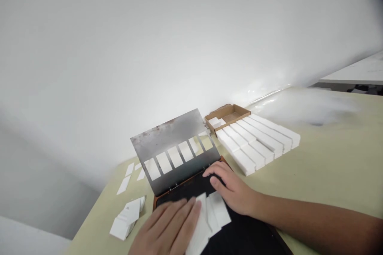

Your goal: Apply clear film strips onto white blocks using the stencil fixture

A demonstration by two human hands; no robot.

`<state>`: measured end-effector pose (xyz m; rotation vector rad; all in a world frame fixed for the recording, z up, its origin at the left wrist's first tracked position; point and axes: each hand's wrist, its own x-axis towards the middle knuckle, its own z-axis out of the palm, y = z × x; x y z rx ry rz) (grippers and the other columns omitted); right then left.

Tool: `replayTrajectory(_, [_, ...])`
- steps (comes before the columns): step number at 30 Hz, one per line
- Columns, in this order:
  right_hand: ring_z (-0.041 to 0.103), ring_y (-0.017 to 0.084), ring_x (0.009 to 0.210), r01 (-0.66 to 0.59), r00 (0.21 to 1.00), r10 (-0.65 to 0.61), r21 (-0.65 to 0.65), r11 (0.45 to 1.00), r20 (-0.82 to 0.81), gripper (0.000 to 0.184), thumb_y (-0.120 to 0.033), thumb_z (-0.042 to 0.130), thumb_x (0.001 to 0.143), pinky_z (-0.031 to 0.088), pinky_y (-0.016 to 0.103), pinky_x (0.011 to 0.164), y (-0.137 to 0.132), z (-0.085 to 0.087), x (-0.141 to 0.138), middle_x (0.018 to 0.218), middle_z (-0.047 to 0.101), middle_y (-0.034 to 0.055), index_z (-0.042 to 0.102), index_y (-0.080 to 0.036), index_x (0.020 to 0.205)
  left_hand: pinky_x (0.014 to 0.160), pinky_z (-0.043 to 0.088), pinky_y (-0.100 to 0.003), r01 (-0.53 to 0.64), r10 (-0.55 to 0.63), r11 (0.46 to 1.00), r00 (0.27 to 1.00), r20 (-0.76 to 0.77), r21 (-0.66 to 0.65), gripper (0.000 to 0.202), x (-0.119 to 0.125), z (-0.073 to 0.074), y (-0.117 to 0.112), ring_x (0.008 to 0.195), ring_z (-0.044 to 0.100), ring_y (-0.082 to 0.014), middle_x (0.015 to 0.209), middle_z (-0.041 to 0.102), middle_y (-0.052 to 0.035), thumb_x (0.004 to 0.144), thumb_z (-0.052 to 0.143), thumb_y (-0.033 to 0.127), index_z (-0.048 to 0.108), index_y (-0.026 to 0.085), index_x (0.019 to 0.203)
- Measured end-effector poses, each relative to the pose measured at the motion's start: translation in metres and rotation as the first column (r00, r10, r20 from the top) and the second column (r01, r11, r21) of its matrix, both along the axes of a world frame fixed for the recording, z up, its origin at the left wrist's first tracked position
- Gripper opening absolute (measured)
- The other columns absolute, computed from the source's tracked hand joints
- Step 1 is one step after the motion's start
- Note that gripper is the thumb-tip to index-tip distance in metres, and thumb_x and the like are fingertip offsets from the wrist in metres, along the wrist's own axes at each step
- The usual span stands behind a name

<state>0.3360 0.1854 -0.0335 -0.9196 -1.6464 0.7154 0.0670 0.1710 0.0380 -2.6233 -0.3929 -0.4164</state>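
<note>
My left hand is closed over a loosely fanned bunch of white cards, its fingers on top and its thumb hidden. These cards sit above the black base of a hinged frame. Just right of them, my right hand rests by the base near the hinge, thumb and index finger apart, holding nothing I can see. From the hinge a metal plate stands raised and leaning back, with a row of rectangular windows cut through it.
Long rows of stacked white cards lie on the right of the pale table. Behind them stands a cardboard box with a few white pieces. A loose pile of cards and several strips are at left. Clear plastic lies far right.
</note>
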Motion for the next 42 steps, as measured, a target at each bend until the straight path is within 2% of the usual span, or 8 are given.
replayTrajectory(3, [0.061,0.021,0.115,0.095,0.990,-0.100,-0.050,0.994,-0.101,0.047,-0.054,0.028,0.114,0.048,0.038,0.106,0.011,-0.006,0.002,0.116,0.066,0.0084,0.063,-0.023,0.116,0.116,0.045,-0.043,-0.010,0.007,0.999,0.997,-0.071,-0.037,0.050,0.027,-0.005,0.024,0.134,0.063,-0.0280,0.149,0.064,-0.0139,0.110,0.045,0.016,0.045,0.013,0.160])
replayTrajectory(8, [0.063,0.020,0.110,0.152,0.968,-0.172,-0.119,0.981,-0.181,0.052,-0.058,0.026,0.114,0.049,0.036,0.103,0.020,-0.011,0.004,0.109,0.068,0.0063,0.065,-0.024,0.108,0.118,0.043,-0.056,-0.098,0.000,0.939,0.958,-0.288,-0.328,0.098,0.049,-0.042,0.035,0.148,0.049,-0.0400,0.166,0.041,-0.0213,0.099,0.055,0.073,0.018,0.017,0.171])
replayTrajectory(12, [0.063,0.021,0.109,0.124,0.964,-0.157,-0.160,0.979,-0.213,0.056,-0.065,0.029,0.111,0.048,0.037,0.103,0.022,-0.015,0.005,0.108,0.069,0.0054,0.068,-0.025,0.105,0.127,0.028,-0.062,-0.102,-0.003,0.889,0.974,-0.228,-0.446,0.107,0.062,-0.037,0.026,0.159,0.030,-0.0416,0.175,0.021,-0.0168,0.096,0.056,0.078,0.005,0.024,0.172])
replayTrajectory(16, [0.062,0.022,0.103,0.155,0.945,-0.210,-0.219,0.963,-0.253,0.065,-0.067,0.019,0.110,0.049,0.040,0.099,0.027,-0.020,0.006,0.107,0.070,0.0075,0.067,-0.023,0.103,0.126,0.031,-0.063,-0.149,-0.017,0.824,0.958,-0.287,-0.547,0.095,0.071,-0.025,0.026,0.158,0.033,-0.0392,0.174,0.028,-0.0127,0.100,0.050,0.075,0.010,0.026,0.172])
replayTrajectory(25, [0.062,0.021,0.100,0.041,0.970,-0.077,-0.154,0.987,-0.233,0.061,-0.064,0.025,0.112,0.047,0.038,0.098,0.019,-0.012,0.006,0.099,0.067,0.0047,0.069,-0.023,0.096,0.104,0.055,-0.053,-0.127,0.043,0.890,0.980,-0.195,-0.439,0.077,0.015,-0.044,0.025,0.133,0.059,-0.0401,0.148,0.061,-0.0181,0.101,0.061,0.064,0.037,0.031,0.166])
replayTrajectory(32, [0.063,0.020,0.098,0.023,0.977,-0.044,-0.101,0.995,-0.210,0.058,-0.057,0.024,0.114,0.047,0.038,0.096,0.022,-0.013,0.008,0.097,0.065,0.0039,0.068,-0.024,0.095,0.125,0.032,-0.061,0.004,-0.144,0.867,0.959,-0.243,-0.498,0.091,0.032,-0.032,0.041,0.154,0.039,-0.0408,0.170,0.038,-0.0140,0.097,0.058,0.072,0.024,0.029,0.169])
replayTrajectory(38, [0.062,0.020,0.098,0.033,0.982,-0.050,-0.095,0.995,-0.184,0.058,-0.055,0.023,0.115,0.047,0.037,0.096,0.024,-0.017,0.009,0.096,0.064,0.0038,0.067,-0.024,0.094,0.101,0.051,-0.046,0.125,-0.181,0.848,0.982,-0.060,-0.516,0.063,0.034,-0.044,0.045,0.116,0.065,-0.0333,0.133,0.068,-0.0172,0.102,0.061,0.060,0.051,0.021,0.150])
replayTrajectory(42, [0.061,0.019,0.098,0.001,0.987,-0.014,-0.084,0.996,-0.160,0.057,-0.053,0.024,0.115,0.046,0.035,0.095,0.018,-0.015,0.010,0.097,0.062,0.0037,0.067,-0.023,0.093,0.080,0.050,-0.042,0.096,-0.127,0.853,0.992,-0.026,-0.512,0.047,0.034,-0.048,0.037,0.089,0.059,-0.0283,0.102,0.066,-0.0134,0.100,0.062,0.059,0.063,0.017,0.120])
